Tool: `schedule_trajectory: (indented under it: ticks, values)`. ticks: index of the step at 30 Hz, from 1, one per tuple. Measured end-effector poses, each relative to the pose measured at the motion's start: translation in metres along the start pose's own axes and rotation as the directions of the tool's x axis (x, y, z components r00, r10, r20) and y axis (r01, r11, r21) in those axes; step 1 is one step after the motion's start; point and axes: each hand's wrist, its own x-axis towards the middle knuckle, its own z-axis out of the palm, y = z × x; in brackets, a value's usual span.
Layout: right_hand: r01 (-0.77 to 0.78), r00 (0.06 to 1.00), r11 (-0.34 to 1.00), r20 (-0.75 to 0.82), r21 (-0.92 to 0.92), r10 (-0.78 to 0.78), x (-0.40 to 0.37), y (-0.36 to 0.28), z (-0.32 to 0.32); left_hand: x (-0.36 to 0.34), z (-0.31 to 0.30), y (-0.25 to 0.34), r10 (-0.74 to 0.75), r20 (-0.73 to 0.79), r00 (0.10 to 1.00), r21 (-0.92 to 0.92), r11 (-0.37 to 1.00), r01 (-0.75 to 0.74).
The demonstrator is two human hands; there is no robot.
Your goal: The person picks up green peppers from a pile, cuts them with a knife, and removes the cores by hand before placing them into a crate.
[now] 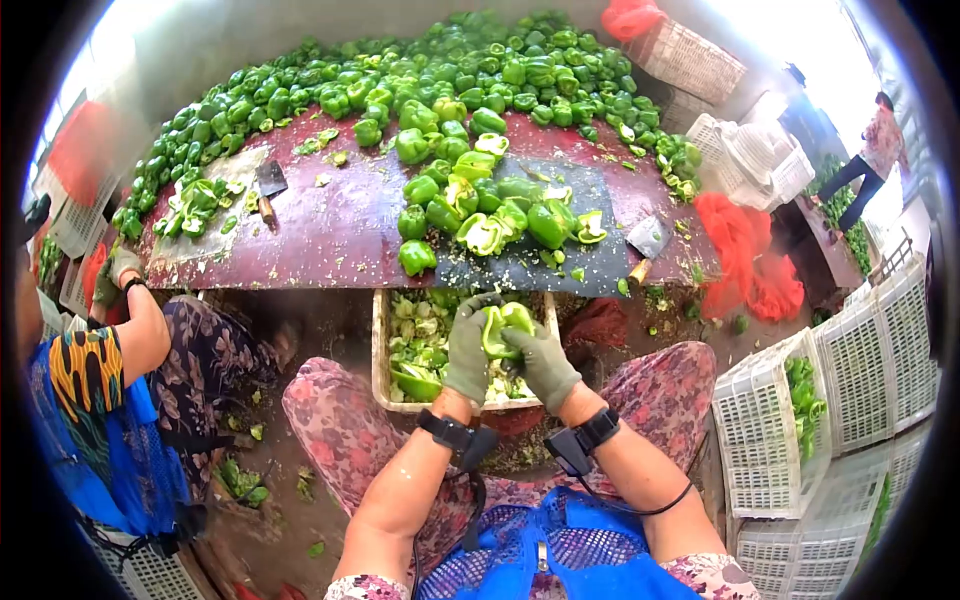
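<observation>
"What's closest to you?"

"A blue garment [545, 560] with a zipper, then two bare forearms with black wrist straps, reaching forward between floral-covered knees."

"And the hands?"

"Both gloved in grey-green. The left grip [468, 350] is closed on one side of an opened green bell pepper [506, 328], and the right grip [543, 358] clasps its other side."

"Where is that pepper, exactly?"

"Held above a plastic crate [379, 350] with pepper pieces in it, just at the near edge of the tabletop [370, 220]."

"What's on the tabletop?"

"A big heap of green peppers [540, 75] along the far side, spreading toward the middle, where cut-open ones [480, 235] lie among whole ones. A cleaver [270, 180] lies on the left beside more cut pieces; another broad blade [648, 238] lies at the right, its wooden handle by the near edge."

"Anyone else?"

"A co-worker [100, 370] sits at the left, also gloved; I can't tell what those hands hold. Stacked white crates [765, 435] stand at the right, and red mesh [740, 270] lies near the tabletop's right end."
</observation>
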Motion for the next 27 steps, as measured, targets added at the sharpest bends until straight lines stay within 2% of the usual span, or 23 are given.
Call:
schedule_trajectory:
  ticks: [2, 3, 4, 5, 6, 7, 8, 9, 10, 11, 12, 14, 16, 18, 19, 20, 21, 22, 23, 24, 25, 27]
  values:
    - [0.168, 0.956, 0.98, -0.226, -0.109, -0.189, 0.007, -0.003, -0.001, -0.004, 0.002, 0.003, -0.04, -0.029, 0.999, 0.019, 0.999, 0.04]
    - [0.19, 0.917, 0.931, -0.282, -0.311, -0.281, 0.013, -0.005, -0.01, -0.004, -0.004, -0.007, 0.079, 0.01, 0.997, 0.114, 0.99, -0.079]
    - [0.337, 0.788, 0.793, -0.309, -0.508, -0.533, 0.014, -0.015, -0.01, -0.004, 0.0, -0.004, -0.007, -0.063, 0.998, -0.002, 1.0, 0.007]
    - [0.331, 0.664, 0.575, -0.249, -0.748, -0.705, 0.012, -0.031, -0.014, -0.003, 0.005, -0.001, -0.099, -0.121, 0.988, -0.122, 0.989, 0.085]
    - [0.262, 0.535, 0.304, -0.125, -0.916, -0.836, 0.007, -0.046, -0.016, -0.002, 0.008, 0.001, -0.196, -0.168, 0.966, -0.246, 0.957, 0.152]
    - [0.26, 0.456, 0.194, -0.056, -0.946, -0.888, 0.0, -0.056, -0.01, 0.001, 0.002, -0.003, -0.209, -0.152, 0.966, -0.269, 0.949, 0.163]
    - [0.28, 0.586, -0.072, 0.23, -0.957, -0.777, 0.001, -0.048, -0.009, -0.002, 0.0, -0.005, -0.235, -0.096, 0.967, -0.337, 0.922, 0.191]
    - [0.339, 0.679, -0.321, 0.466, -0.884, -0.568, 0.002, -0.036, -0.005, -0.008, 0.007, 0.008, -0.255, -0.035, 0.966, -0.398, 0.89, 0.221]
    - [0.386, 0.682, -0.315, 0.498, -0.867, -0.535, -0.002, -0.029, -0.005, -0.011, 0.011, 0.015, -0.27, 0.032, 0.962, -0.454, 0.854, 0.255]
    - [0.433, 0.684, -0.305, 0.529, -0.848, -0.502, -0.006, -0.023, -0.005, -0.007, 0.0, -0.002, -0.209, 0.02, 0.978, -0.391, 0.898, 0.2]
    - [0.478, 0.685, -0.292, 0.559, -0.829, -0.467, -0.011, -0.019, -0.003, -0.007, 0.001, 0.003, -0.225, 0.04, 0.973, -0.402, 0.888, 0.222]
    - [0.383, 0.773, 0.039, 0.297, -0.923, -0.56, -0.003, -0.028, -0.012, -0.008, 0.005, 0.012, -0.248, 0.051, 0.967, -0.445, 0.862, 0.244]
    - [0.49, 0.553, 0.054, 0.262, -0.87, -0.791, -0.002, -0.048, -0.016, 0.0, 0.003, 0.005, -0.178, 0.033, 0.983, -0.396, 0.901, 0.177]
    - [0.442, 0.481, 0.146, 0.096, -0.885, -0.872, -0.011, -0.046, -0.001, 0.002, -0.003, -0.003, -0.265, -0.113, 0.957, -0.373, 0.904, 0.207]
    - [0.475, 0.617, 0.007, 0.327, -0.88, -0.716, -0.013, -0.036, 0.0, 0.001, -0.001, -0.002, -0.239, -0.047, 0.97, -0.379, 0.903, 0.204]
    - [0.526, 0.708, -0.115, 0.508, -0.843, -0.49, -0.014, -0.023, 0.0, -0.002, 0.0, -0.001, -0.214, 0.022, 0.977, -0.38, 0.902, 0.206]
    - [0.47, 0.796, 0.031, 0.409, -0.882, -0.446, -0.02, -0.013, -0.001, -0.009, 0.005, 0.002, -0.201, 0.021, 0.979, -0.319, 0.927, 0.197]
    - [0.421, 0.862, 0.472, 0.18, -0.775, -0.474, -0.014, -0.008, -0.009, -0.002, 0.003, 0.001, -0.247, 0.041, 0.968, -0.338, 0.908, 0.246]
    - [0.331, 0.918, 0.805, -0.03, -0.492, -0.396, -0.005, -0.005, -0.024, 0.0, 0.002, -0.001, -0.239, 0.035, 0.97, -0.321, 0.917, 0.238]
    - [0.222, 0.952, 0.97, -0.192, -0.096, -0.237, -0.002, -0.008, -0.038, -0.001, 0.005, 0.002, -0.234, 0.037, 0.971, -0.304, 0.924, 0.234]
    - [0.156, 0.97, 0.983, -0.203, 0.093, -0.135, -0.014, -0.026, -0.047, -0.002, 0.008, 0.006, -0.257, 0.023, 0.966, -0.316, 0.915, 0.251]
    - [0.122, 0.964, 0.971, -0.258, 0.207, -0.066, -0.031, -0.04, -0.079, 0.004, -0.002, -0.005, -0.278, 0.015, 0.961, -0.281, 0.921, 0.271]
